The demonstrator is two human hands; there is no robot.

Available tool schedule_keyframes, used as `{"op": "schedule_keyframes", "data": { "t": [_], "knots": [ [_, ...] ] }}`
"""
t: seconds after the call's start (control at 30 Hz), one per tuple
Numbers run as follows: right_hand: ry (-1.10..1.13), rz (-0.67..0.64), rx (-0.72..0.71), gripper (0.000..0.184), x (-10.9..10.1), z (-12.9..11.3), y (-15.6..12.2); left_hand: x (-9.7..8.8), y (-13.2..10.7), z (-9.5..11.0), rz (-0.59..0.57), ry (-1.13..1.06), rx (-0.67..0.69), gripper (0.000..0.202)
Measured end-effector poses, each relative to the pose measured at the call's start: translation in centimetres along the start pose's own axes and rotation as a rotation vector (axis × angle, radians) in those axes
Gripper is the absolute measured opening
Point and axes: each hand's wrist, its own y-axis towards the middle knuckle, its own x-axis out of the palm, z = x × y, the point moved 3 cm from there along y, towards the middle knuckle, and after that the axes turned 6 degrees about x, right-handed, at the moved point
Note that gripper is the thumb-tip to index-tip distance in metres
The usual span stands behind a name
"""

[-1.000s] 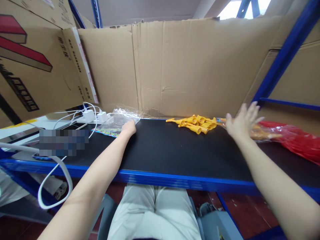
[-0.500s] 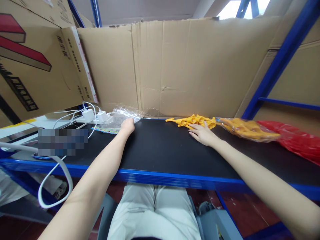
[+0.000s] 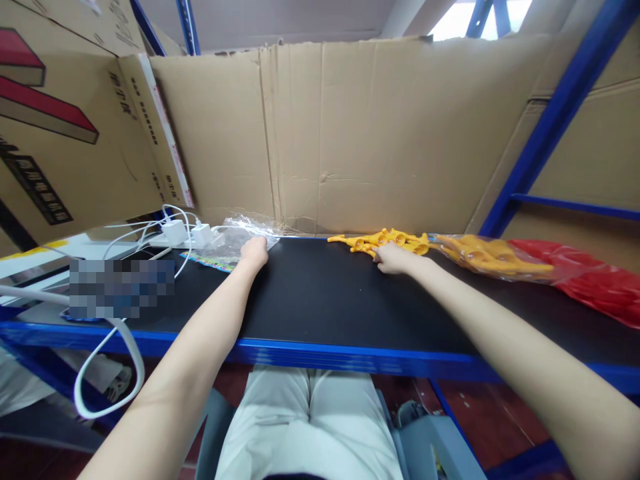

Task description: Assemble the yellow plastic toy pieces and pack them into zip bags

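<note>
My left hand (image 3: 255,253) is closed at the right end of a clear plastic bag (image 3: 233,241) with a colourful printed edge, on the black tabletop. Its fingertips are hidden from me, but the film runs up to the fist. Farther right, a pile of yellow plastic pieces (image 3: 400,237) with round cup-like openings lies near the back edge. My right hand (image 3: 393,258) is at the front of this pile, fingers curled on one piece and partly hidden. Beside it, more yellow pieces (image 3: 493,253) lie inside a clear bag.
Red plastic film (image 3: 590,277) covers the right end of the black table (image 3: 320,300). White chargers (image 3: 175,231) and cables crowd the left side, and a white cable (image 3: 137,360) loops over the blue front edge. Cardboard sheeting (image 3: 380,133) stands along the back.
The fingers of my right hand, spread over the yellow pieces before, have curled in, and the hand has shifted slightly left. My left hand stays at the clear bag.
</note>
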Motion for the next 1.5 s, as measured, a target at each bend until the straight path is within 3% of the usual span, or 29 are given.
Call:
{"op": "schedule_keyframes", "data": {
  "t": [0.1, 0.17, 0.43, 0.57, 0.67, 0.8, 0.97, 1.13, 1.23, 1.37, 1.5],
  "knots": [
    [0.041, -0.086, 0.111, 0.025, -1.2, -0.6, 1.0, -0.1, 0.1, -0.1, 0.019, -0.005, -0.009, 0.041],
    [0.096, -0.076, 0.165, 0.026, -1.4, -1.0, 1.5, -0.2, 0.1, -0.3, 0.045, -0.021, -0.021, 0.041],
    [0.083, 0.195, 0.238, 0.033, -0.3, -2.5, 1.3, -2.6, -0.6, 0.4, 0.279, -0.090, -0.031, 0.039],
    [0.159, 0.209, 0.234, 0.030, 0.0, -1.9, 1.1, -4.1, -1.5, 1.9, 0.469, -0.157, 0.143, 0.037],
    [0.208, 0.174, 0.223, 0.031, 0.1, -1.4, 0.9, -4.3, -1.9, 3.3, 0.515, -0.216, 0.353, 0.036],
    [0.259, 0.147, 0.247, 0.036, 0.2, -1.1, 0.8, -3.4, -1.9, 5.1, 0.458, -0.236, 0.611, 0.038],
    [0.287, 0.219, 0.289, 0.027, 0.2, -0.2, 1.0, -1.7, -2.6, 7.2, 0.297, -0.164, 0.799, 0.043],
    [0.279, 0.253, 0.291, 0.028, 0.4, 0.2, 1.1, -0.9, -3.8, 9.1, 0.220, -0.066, 0.982, 0.043],
    [0.262, 0.323, 0.283, 0.033, 0.2, -0.2, 1.0, -0.8, -4.1, 9.6, 0.187, -0.027, 1.020, 0.039],
    [0.192, 0.455, 0.160, 0.044, 0.4, -1.5, 1.2, -0.7, -3.9, 9.4, 0.192, -0.002, 1.027, 0.035],
    [0.143, 0.483, 0.053, 0.049, 1.3, -2.6, 1.8, -0.6, -3.6, 9.1, 0.195, 0.005, 0.988, 0.035]
  ]
}}
